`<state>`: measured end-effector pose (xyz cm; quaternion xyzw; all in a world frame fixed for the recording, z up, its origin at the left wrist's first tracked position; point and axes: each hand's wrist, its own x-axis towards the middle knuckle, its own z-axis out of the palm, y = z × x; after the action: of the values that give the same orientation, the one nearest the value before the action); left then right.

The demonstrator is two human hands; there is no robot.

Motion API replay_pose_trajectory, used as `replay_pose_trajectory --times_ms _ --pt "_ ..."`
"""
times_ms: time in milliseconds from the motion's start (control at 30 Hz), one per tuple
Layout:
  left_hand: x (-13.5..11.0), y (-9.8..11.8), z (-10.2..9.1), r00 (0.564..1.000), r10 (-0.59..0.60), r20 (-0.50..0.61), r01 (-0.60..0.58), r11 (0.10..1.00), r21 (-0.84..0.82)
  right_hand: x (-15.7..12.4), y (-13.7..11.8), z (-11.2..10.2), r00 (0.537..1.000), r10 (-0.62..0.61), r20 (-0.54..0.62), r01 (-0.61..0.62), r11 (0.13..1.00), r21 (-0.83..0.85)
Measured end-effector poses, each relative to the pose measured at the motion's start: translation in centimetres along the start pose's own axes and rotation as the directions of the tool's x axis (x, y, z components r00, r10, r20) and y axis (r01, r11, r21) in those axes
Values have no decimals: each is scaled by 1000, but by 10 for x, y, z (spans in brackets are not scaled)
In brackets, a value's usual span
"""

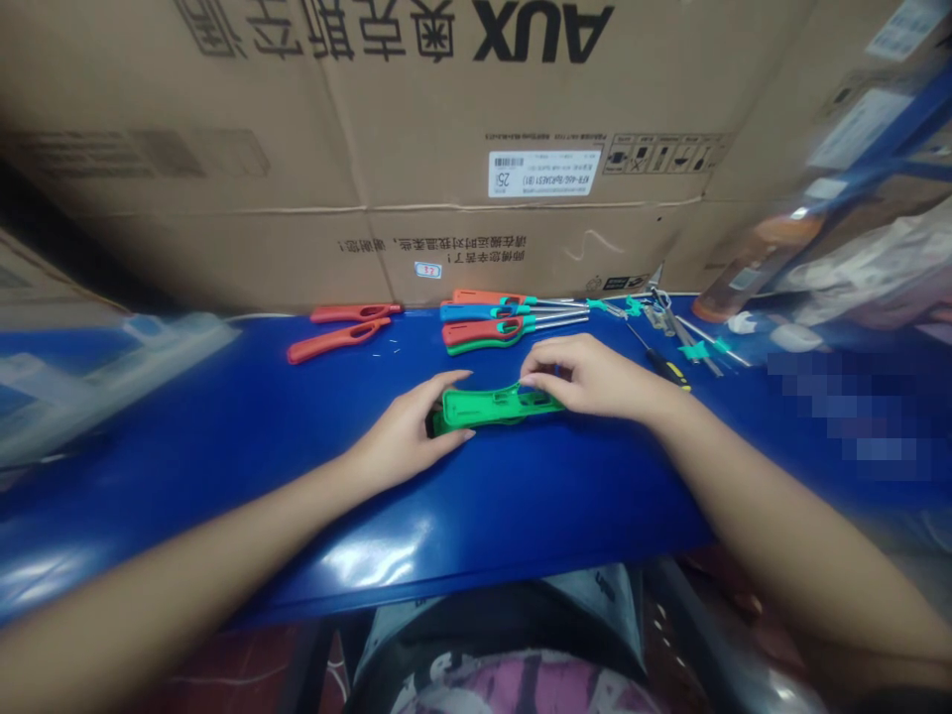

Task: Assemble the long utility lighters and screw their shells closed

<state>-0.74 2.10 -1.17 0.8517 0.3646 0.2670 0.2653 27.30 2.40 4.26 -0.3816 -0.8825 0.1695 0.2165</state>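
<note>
A green lighter casing (483, 408) lies lengthwise on the blue table, its hollow inner side facing up. My left hand (406, 424) curls around its left end, with the thumb along the near edge and a finger along the far edge. Darker green shows beneath that end; I cannot tell whether it is a second casing half. Over the casing's right part, my right hand (587, 375) pinches with thumb and forefinger at its upper edge. Whatever small part may be between those fingertips is hidden. The right hand also covers the casing's right tip.
Behind the hands lie several long-nosed lighters (483, 332) and two red casings (338, 340). Metal tubes with teal pieces (695, 350) and a screwdriver (664, 367) are at right. An orange-capped bottle (751, 268) stands farther right, before a large cardboard box (357, 129). The table's front edge (446, 585) is near.
</note>
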Motion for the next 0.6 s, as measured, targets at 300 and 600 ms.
replay_pose_trajectory --times_ms 300,600 --pt "2 -5 4 999 39 -13 -39 998 -42 1 -5 10 954 -41 297 30 999 41" --pt "-4 17 -6 983 182 39 -185 972 144 -4 -5 5 951 -18 310 24 1000 -16"
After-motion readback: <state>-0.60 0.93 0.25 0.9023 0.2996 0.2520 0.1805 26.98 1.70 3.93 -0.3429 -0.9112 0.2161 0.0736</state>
